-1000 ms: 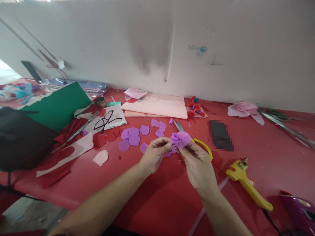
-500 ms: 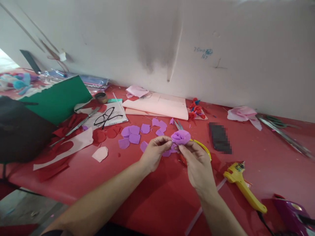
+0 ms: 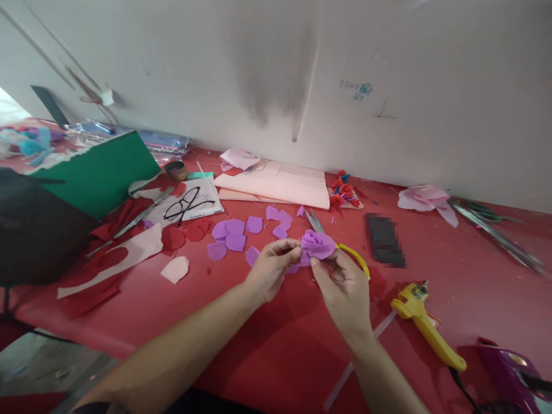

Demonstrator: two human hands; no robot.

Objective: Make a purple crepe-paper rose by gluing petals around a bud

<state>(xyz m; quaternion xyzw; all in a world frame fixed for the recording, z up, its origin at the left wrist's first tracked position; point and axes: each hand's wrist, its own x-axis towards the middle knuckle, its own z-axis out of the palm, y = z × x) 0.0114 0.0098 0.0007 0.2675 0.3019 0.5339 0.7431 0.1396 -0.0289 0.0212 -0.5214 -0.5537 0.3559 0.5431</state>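
A purple paper flower [image 3: 317,244] with layered petals is held up between both hands over the red table. My left hand [image 3: 276,264] pinches it at its left edge with thumb and fingertips. From below and the right, my right hand [image 3: 347,284] grips its outer petals, fingers curled. Cut purple petals [image 3: 235,234] lie loose to the left of the hands, and a few more lie partly hidden behind them. Scissors with a yellow handle [image 3: 356,259] rest behind my right hand, blades pointing away.
Right of the hands lie a dark phone [image 3: 383,238] and a yellow glue gun [image 3: 425,325] with its cord. To the left are eyeglasses [image 3: 188,204], red paper pieces and a pale petal [image 3: 175,269]. Pink sheets [image 3: 276,184] and red flowers [image 3: 344,190] lie near the wall.
The flower has tilted and turned a little in the fingers, its outer petal now reaching further right. My right hand has shifted slightly; the left stays nearly still.
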